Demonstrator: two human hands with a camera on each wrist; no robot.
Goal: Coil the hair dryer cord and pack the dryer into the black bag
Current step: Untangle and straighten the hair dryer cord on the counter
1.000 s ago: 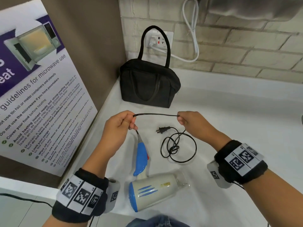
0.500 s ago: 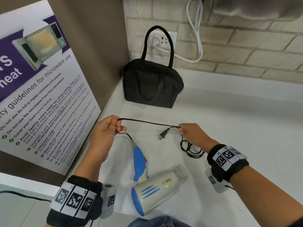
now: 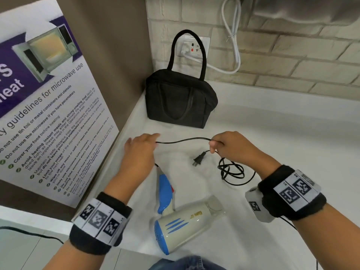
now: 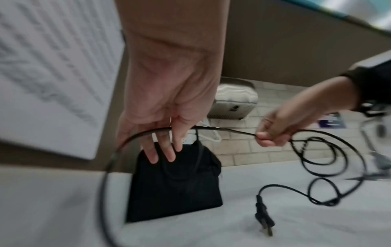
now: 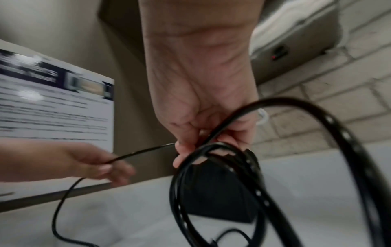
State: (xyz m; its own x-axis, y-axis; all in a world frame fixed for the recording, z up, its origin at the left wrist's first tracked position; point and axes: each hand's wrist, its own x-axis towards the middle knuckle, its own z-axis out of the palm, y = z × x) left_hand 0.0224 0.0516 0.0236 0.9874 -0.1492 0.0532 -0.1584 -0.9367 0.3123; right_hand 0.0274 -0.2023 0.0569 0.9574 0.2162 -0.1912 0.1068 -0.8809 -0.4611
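Observation:
The cream and blue hair dryer (image 3: 183, 225) lies on the white counter (image 3: 272, 143) near its front edge, blue handle pointing away. Its black cord (image 3: 183, 140) runs from the handle under my left hand (image 3: 142, 149) and across to my right hand (image 3: 231, 147). In the left wrist view my left hand (image 4: 167, 117) has straight fingers with the cord threaded between them. My right hand (image 5: 201, 108) pinches the cord, with loops hanging below it. The plug (image 3: 199, 158) hangs just left of that hand. The black bag (image 3: 179, 102) stands upright beyond both hands.
A microwave guidelines poster (image 3: 48, 106) leans on the left wall beside the counter. On the brick wall behind the bag, a socket (image 3: 192, 47) holds a white cable (image 3: 233, 45). A grey appliance (image 3: 302, 8) hangs top right.
My left hand's fingers have straightened from a pinch on the cord. My right hand dipped to the loose loops and came back up, and the loops hang gathered tighter below it.

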